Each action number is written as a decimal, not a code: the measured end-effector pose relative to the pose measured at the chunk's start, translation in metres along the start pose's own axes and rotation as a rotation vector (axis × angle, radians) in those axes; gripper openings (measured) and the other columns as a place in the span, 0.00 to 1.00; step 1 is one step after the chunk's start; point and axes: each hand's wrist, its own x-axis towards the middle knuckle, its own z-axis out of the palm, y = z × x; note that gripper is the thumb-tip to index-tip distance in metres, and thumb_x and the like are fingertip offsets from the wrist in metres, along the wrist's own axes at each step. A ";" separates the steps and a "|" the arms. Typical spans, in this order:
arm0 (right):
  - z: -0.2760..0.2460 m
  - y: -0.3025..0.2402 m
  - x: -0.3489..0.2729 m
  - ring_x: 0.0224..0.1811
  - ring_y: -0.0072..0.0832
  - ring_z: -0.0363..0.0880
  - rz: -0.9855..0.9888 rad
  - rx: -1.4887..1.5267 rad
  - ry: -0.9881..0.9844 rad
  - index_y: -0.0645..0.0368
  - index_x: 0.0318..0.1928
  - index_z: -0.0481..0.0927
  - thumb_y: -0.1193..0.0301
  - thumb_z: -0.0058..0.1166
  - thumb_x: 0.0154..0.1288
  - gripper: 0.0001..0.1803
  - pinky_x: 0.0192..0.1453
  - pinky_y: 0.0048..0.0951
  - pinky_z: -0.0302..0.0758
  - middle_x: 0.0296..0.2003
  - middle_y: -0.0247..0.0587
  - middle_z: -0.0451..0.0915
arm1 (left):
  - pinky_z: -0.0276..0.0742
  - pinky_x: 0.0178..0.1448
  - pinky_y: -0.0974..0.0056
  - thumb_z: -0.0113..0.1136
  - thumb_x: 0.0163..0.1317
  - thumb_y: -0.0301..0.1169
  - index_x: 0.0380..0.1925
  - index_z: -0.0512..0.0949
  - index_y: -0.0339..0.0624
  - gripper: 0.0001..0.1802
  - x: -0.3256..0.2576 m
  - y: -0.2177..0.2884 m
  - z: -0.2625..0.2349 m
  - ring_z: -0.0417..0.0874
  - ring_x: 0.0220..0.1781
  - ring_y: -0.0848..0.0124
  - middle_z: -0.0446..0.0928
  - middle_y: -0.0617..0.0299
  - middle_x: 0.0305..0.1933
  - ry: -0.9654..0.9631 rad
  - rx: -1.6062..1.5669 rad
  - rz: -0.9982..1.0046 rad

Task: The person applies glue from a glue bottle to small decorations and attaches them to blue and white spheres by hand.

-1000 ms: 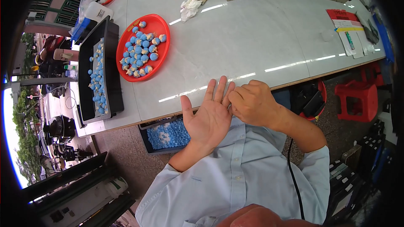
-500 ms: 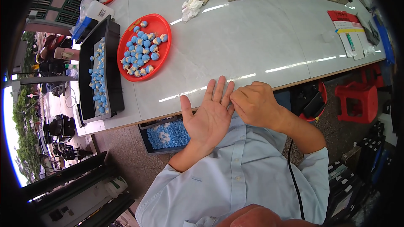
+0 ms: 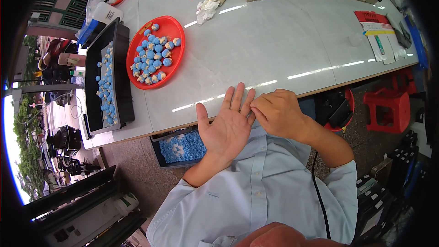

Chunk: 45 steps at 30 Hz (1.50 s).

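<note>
My left hand (image 3: 227, 126) is held palm up with its fingers spread, over the near edge of the white table (image 3: 274, 45). It holds nothing. My right hand (image 3: 278, 112) is curled beside it, and its fingertips pinch at the little-finger side of the left hand. Whether anything small sits between those fingertips cannot be made out. Both hands are in front of my light blue shirt (image 3: 256, 192).
A red round tray (image 3: 156, 51) of small blue and tan pieces lies at the table's left. A black tray (image 3: 108, 80) with more pieces sits left of it. A bin of blue pieces (image 3: 183, 146) is under the table edge. Papers (image 3: 379, 36) lie far right; red stools (image 3: 388, 107) stand below.
Nothing has visibly moved apart from a slight shift of the right fingertips against the left hand.
</note>
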 end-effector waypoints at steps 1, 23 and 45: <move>-0.002 -0.002 0.001 0.19 0.35 0.75 -0.002 -0.047 -0.042 0.56 0.26 0.76 0.77 0.63 0.52 0.07 0.26 0.34 0.68 0.19 0.33 0.75 | 0.49 0.82 0.49 0.45 0.66 0.71 0.74 0.56 0.46 0.49 0.000 0.000 0.000 0.53 0.82 0.54 0.58 0.60 0.80 0.001 0.000 0.001; 0.001 0.003 0.001 0.25 0.34 0.82 0.403 0.302 -0.073 0.63 0.35 0.78 0.72 0.58 0.69 0.07 0.27 0.30 0.73 0.25 0.43 0.82 | 0.44 0.84 0.44 0.47 0.68 0.67 0.68 0.62 0.39 0.46 0.003 0.001 0.005 0.51 0.84 0.54 0.60 0.55 0.78 -0.015 -0.069 0.025; 0.013 -0.002 0.000 0.27 0.16 0.75 0.900 1.117 -0.192 0.63 0.38 0.75 0.70 0.53 0.77 0.09 0.30 0.21 0.72 0.29 0.34 0.79 | 0.42 0.84 0.46 0.50 0.67 0.66 0.76 0.53 0.40 0.51 0.002 -0.002 -0.002 0.45 0.86 0.57 0.48 0.58 0.84 -0.125 -0.072 0.152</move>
